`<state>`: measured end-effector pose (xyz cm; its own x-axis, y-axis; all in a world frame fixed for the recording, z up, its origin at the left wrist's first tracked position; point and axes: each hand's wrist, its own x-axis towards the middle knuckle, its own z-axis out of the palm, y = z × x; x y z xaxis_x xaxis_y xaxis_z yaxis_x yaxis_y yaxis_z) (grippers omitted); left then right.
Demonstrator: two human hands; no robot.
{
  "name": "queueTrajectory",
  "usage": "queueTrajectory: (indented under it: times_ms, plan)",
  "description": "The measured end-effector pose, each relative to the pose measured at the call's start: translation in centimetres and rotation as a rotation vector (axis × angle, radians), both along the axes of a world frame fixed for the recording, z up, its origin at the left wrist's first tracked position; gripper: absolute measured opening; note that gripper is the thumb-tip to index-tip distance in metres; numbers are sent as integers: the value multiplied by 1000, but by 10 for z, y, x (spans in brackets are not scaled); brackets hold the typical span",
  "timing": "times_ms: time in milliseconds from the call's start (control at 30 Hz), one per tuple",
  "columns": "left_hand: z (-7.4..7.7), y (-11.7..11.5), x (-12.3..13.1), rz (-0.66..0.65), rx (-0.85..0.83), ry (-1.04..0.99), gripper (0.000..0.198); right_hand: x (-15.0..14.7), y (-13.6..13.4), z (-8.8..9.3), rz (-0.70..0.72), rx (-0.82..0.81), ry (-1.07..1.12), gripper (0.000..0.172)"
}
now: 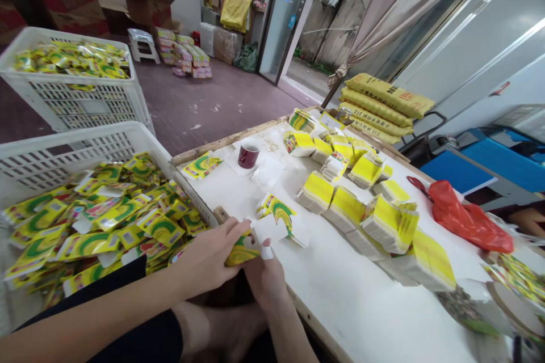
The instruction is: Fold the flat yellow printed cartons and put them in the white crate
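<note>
My left hand and my right hand meet at the near edge of the white table. Both grip a yellow and green packet between their fingers. My right thumb carries a white tape wrap and presses a white paper slip that sticks up from the packet. Just beyond lies another yellow and green packet on the table. A white crate full of the same packets sits to my left, beside my left forearm.
Rows of stacked yellow and white slips cross the table's middle. A dark red cup stands at the far edge. A red plastic bag lies at right. A second filled crate stands farther left; yellow sacks are piled behind the table.
</note>
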<state>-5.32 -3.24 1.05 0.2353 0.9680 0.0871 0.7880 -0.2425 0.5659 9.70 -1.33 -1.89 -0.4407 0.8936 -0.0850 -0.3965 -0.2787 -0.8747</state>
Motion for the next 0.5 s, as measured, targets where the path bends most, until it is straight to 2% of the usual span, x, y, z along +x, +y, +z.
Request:
queueTrajectory:
  times_ms: [233,367,500]
  plan:
    - [-1,-2,0,-90,14,69,62,7,-1,13,217,-136,103,53]
    - [-6,-5,0,-154,-6,102,70,7,-2,17,185,-135,83,51]
    - [-9,-7,2,-171,-49,91,66,8,-7,7,114,-98,41,55]
